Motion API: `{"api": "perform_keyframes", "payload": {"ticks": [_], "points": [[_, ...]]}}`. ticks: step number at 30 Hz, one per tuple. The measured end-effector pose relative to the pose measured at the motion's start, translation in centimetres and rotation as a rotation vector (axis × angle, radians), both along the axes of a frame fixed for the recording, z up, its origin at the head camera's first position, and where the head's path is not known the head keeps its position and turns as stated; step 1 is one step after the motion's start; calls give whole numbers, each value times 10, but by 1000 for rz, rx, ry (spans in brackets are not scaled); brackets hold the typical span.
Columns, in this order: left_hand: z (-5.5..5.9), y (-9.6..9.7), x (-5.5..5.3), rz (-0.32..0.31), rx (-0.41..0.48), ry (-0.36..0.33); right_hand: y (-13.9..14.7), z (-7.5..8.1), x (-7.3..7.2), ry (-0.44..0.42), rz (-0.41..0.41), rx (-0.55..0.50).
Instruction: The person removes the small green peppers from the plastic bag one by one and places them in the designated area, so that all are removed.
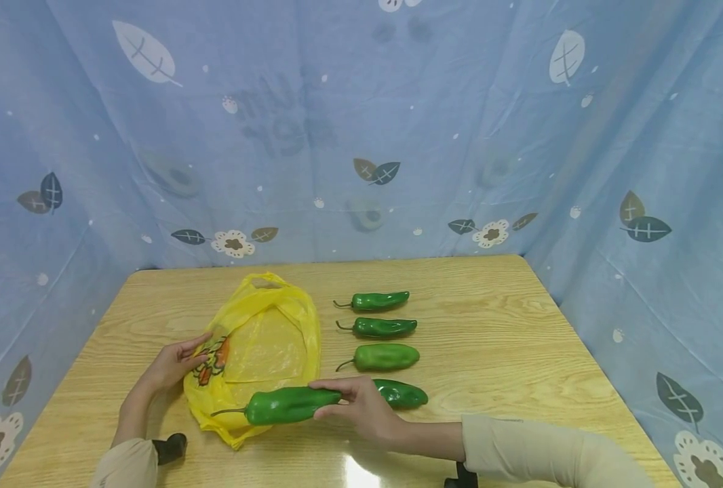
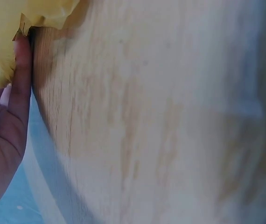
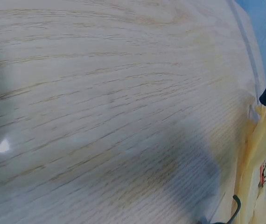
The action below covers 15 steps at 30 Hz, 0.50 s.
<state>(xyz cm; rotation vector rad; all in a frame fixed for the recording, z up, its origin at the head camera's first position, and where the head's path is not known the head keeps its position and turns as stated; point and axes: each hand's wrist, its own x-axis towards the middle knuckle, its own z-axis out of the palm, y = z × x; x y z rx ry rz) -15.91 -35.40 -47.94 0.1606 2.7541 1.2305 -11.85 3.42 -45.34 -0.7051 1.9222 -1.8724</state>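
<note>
Between the thumb and fingers of my right hand (image 1: 364,410) is the tip end of a large green pepper (image 1: 291,405). The pepper lies level, its thin stem pointing left, over the near edge of a yellow plastic bag (image 1: 264,346). My left hand (image 1: 172,366) holds the bag's left edge beside a printed picture. In the left wrist view, the fingers of that hand (image 2: 18,93) go in under the yellow plastic. The right wrist view catches only the pepper's curled stem (image 3: 236,207) near the bag (image 3: 252,163); the right hand is out of that frame.
Right of the bag, several green peppers lie in a column: one at the back (image 1: 381,301), two below it (image 1: 386,328) (image 1: 387,357), and another (image 1: 403,394) partly hidden by my right hand. They lie on a wooden table (image 1: 496,339). A blue patterned curtain (image 1: 337,122) surrounds it.
</note>
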Motion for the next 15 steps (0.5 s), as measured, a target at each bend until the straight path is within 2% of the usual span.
{"api": "perform_keyframes", "payload": {"ticks": [6,15], "points": [[-1,0,-1,5,30,-12,15,3,-2,-2,-6,31],[-1,-1,0,-1,24,-2,39,3,-3,-43,15,26]]}}
